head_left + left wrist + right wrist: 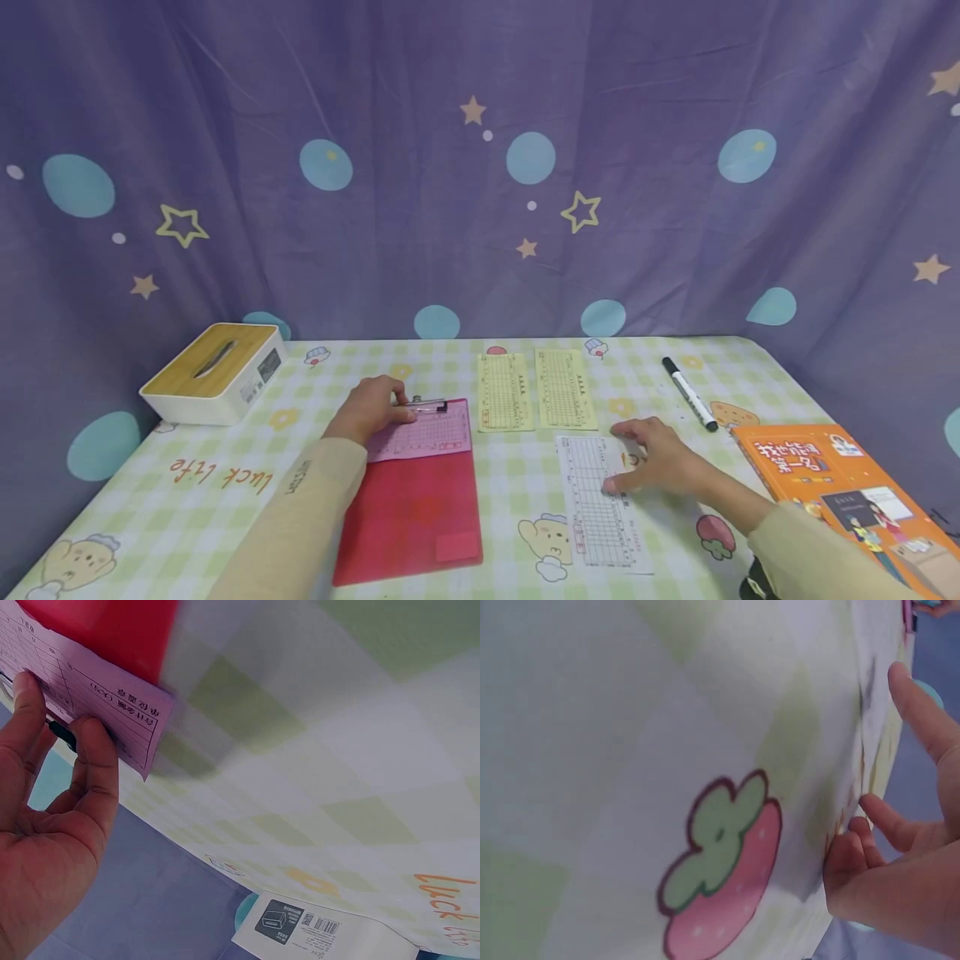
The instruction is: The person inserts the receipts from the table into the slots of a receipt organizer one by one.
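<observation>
A red clipboard [412, 517] lies on the table with a pink printed slip [438, 435] across its top, beneath the metal clip [429, 406]. My left hand [369, 410] pinches the clip at its upper edge. Up close in the left wrist view, the thumb and fingers of the left hand [60, 817] are around the clip's black end, next to the pink slip [112, 705]. To the right, a white printed slip [600, 517] lies flat. My right hand [663, 457] is over its upper right edge, thumb and fingers spread apart; whether they touch the paper is unclear.
Two yellow printed slips [504, 392] lie side by side behind the white one. A black-capped marker [690, 394] and an orange book [847, 492] are at the right. At the back left stands a tissue box [217, 375] with a wooden lid. A purple curtain [420, 233] hangs behind the table.
</observation>
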A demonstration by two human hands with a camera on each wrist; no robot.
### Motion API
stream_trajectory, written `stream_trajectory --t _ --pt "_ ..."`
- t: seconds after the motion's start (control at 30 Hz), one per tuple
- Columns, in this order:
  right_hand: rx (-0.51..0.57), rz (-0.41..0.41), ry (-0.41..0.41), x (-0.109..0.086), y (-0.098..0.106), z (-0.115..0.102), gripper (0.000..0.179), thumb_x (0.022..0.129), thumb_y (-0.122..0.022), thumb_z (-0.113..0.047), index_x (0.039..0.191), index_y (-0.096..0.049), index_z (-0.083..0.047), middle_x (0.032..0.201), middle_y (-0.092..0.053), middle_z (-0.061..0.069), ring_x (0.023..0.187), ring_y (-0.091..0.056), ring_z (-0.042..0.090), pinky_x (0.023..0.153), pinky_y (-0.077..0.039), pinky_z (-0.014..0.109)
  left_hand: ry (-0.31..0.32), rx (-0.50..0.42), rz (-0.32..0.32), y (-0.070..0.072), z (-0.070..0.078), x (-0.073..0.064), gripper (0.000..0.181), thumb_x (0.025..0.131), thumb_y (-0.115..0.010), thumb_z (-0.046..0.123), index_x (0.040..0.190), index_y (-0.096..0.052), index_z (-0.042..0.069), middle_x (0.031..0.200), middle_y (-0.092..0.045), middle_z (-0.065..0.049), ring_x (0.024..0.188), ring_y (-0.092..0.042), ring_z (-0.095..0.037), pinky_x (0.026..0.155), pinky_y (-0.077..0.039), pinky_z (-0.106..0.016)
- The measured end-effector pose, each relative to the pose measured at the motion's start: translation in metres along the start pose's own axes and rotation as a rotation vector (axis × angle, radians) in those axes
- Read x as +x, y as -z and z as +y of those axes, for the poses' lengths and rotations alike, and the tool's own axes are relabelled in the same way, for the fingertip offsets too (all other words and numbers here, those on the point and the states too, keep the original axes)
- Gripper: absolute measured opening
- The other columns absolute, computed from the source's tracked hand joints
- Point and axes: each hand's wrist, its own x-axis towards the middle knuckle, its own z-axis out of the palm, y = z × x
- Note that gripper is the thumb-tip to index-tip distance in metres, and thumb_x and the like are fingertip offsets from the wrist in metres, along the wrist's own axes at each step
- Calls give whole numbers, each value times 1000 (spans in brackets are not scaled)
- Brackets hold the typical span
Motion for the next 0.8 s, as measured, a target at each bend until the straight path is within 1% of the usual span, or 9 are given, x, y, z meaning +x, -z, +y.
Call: stream_trajectory --t 0.13,0.27,0.37,0.5,0.63,0.7,0.8 --pt "-78 9 -13 2 -5 -3 88 64 -97 -38 132 -55 -1 128 -47 22 117 -42 39 96 -40 57 -9 4 7 -1 -1 0 18 83 -85 16 82 -69 8 94 -68 -9 84 -55 -25 83 -46 -43" --pt "-112 -4 -38 3 -4 -8 86 65 -97 -36 130 -53 -1 129 -46 22 116 -41 38 96 -38 57 -11 4 4 -1 -1 0 19 83 -85 16 82 -68 8 93 -68 -9 83 -55 -25 82 -46 -43" --pt "-138 -22 -31 4 -2 -10 83 66 -97 -34 128 -53 0 126 -46 21 114 -41 39 96 -38 55 -2 2 0 -2 0 0 19 83 -85 17 82 -68 8 93 -67 -9 83 -55 -25 82 -46 -43" --pt "-175 -62 -42 8 0 -15 81 65 -97 -32 122 -52 2 116 -49 17 107 -41 37 91 -38 50 9 -8 -1 -2 0 -1 18 84 -85 16 82 -68 8 94 -67 -9 83 -55 -25 82 -46 -42" --pt "-206 -111 -93 17 1 -20 81 62 -99 -31 118 -51 3 105 -50 13 102 -40 35 88 -39 47 15 -15 1 -3 0 -1 18 84 -85 16 82 -69 8 95 -68 -10 84 -55 -25 82 -46 -42" --pt "-212 -122 -118 21 1 -20 81 61 -100 -31 117 -51 3 102 -50 11 102 -39 34 88 -40 46 16 -15 3 -3 0 -1 18 84 -85 16 82 -69 8 95 -68 -10 84 -55 -25 82 -46 -42" --pt "-224 -133 -123 24 1 -20 80 61 -99 -33 116 -51 1 98 -50 10 102 -39 32 88 -39 44 16 -10 6 -1 1 -1 19 83 -85 16 82 -68 8 95 -68 -10 84 -55 -25 83 -46 -43"
